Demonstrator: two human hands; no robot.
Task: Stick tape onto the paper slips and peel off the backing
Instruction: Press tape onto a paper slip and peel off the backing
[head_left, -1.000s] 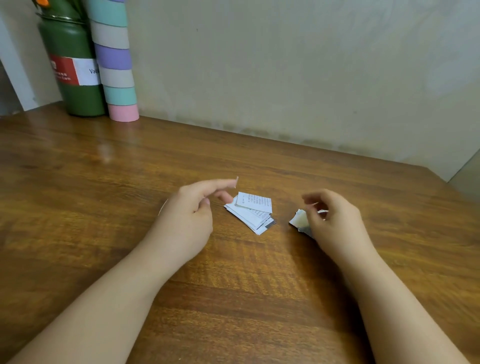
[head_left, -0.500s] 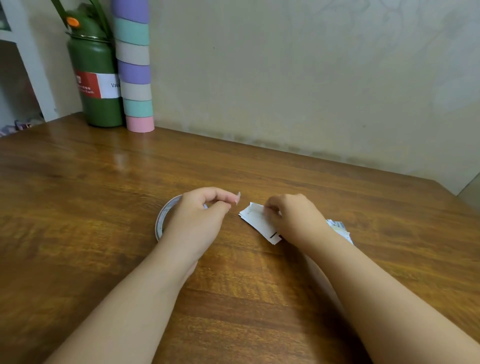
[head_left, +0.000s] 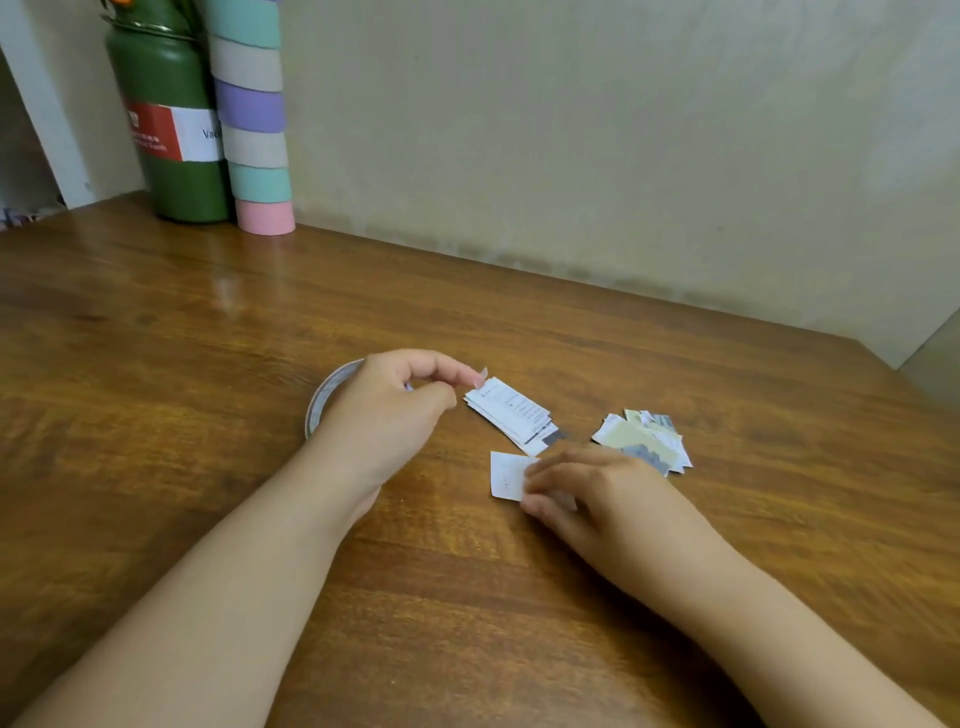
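Slip (head_left: 506, 475): thin white paper, light and limp, likely to slide on the table (head_left: 208, 467); best pinned flat or pinched at an edge. It lies near the stack (head_left: 511, 413), faint print showing. Right hand (head_left: 587, 499) presses it down, fingers blurred. Left hand (head_left: 387, 410) covers the tape roll (head_left: 324, 400), thumb and forefinger pinching, probably on the tape end. Pile (head_left: 644, 439) lies just right.

The left hand (head_left: 387, 415) hides most of the tape roll (head_left: 324, 397).
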